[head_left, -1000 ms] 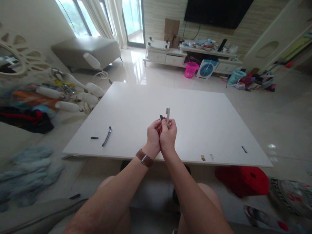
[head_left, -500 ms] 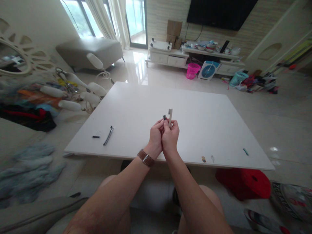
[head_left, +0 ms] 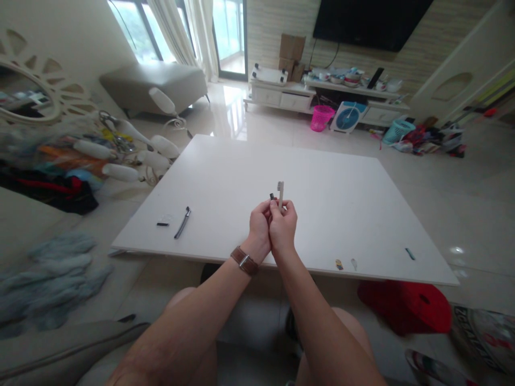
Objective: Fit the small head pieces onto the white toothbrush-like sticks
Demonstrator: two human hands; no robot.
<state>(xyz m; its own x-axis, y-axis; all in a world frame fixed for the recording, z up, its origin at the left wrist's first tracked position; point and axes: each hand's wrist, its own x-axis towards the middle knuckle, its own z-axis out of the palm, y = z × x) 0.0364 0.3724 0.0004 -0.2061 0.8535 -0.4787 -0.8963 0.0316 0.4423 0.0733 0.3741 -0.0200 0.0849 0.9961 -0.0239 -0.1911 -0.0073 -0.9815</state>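
Both my hands are pressed together above the near middle of the white table point(head_left: 346, 203). My right hand point(head_left: 284, 228) is closed round the handle of a small white brush point(head_left: 280, 190), whose bristled head sticks up above my fingers. My left hand point(head_left: 259, 228), with a brown watch strap at the wrist, pinches a small black piece point(head_left: 272, 196) right beside the brush head. The two items are nearly touching.
On the table's left lie a curved dark tool point(head_left: 182, 223) and a small black bit point(head_left: 162, 223). Small scraps point(head_left: 338, 264) and a teal piece point(head_left: 410, 253) lie near the front right edge. A red stool point(head_left: 406, 305) stands below. Clutter fills the floor at left.
My hands have stayed together with the brush and black piece; the black piece sits slightly lower in my fingers. The view has shifted a little to the right.
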